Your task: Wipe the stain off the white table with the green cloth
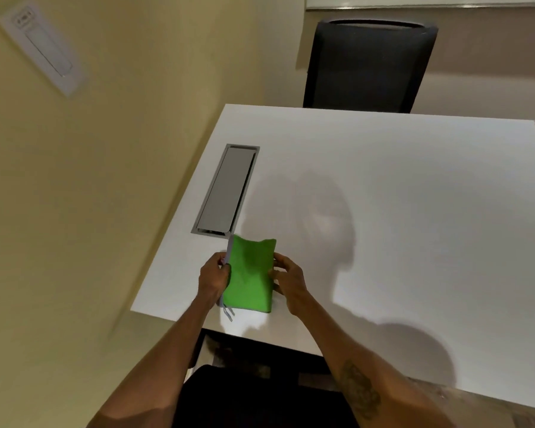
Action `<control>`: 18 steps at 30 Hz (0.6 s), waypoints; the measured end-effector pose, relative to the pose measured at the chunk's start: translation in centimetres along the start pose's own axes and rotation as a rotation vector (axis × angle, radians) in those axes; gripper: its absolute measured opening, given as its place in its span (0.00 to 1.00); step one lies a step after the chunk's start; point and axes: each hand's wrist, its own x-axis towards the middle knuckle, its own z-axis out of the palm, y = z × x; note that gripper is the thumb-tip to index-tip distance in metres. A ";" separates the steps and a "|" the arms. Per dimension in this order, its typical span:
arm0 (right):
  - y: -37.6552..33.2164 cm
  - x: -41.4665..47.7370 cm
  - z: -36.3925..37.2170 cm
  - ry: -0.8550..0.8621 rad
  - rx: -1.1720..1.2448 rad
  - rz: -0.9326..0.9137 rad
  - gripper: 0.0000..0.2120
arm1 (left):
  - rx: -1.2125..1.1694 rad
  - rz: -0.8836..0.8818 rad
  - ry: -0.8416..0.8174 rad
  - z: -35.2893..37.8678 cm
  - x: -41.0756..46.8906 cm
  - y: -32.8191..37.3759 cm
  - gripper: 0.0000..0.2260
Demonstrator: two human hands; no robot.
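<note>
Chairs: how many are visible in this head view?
1. A black office chair stands at the far edge of the white table, opposite the person; only its backrest shows. Others may sit outside the frame.

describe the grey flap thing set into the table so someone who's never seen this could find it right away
Start at the white table and go to its left edge, the side nearest the yellowish wall. There a long, narrow grey hatch sits recessed in the tabletop, running along that edge, just beyond the green cloth held in both hands. It is the only grey, framed rectangle set into the otherwise plain white surface.
</note>
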 end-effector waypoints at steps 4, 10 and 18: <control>0.6 0.7 1.0 -0.064 0.013 0.015 0.26 | 0.007 -0.031 0.016 -0.1 1.4 -1.1 0.16; 1.5 1.2 1.3 -0.115 0.009 0.077 0.25 | 0.014 -0.092 -0.007 0.2 2.5 -1.3 0.16; 1.1 0.3 0.1 -0.149 -0.198 0.016 0.26 | 0.159 -0.049 -0.031 0.4 1.3 0.1 0.16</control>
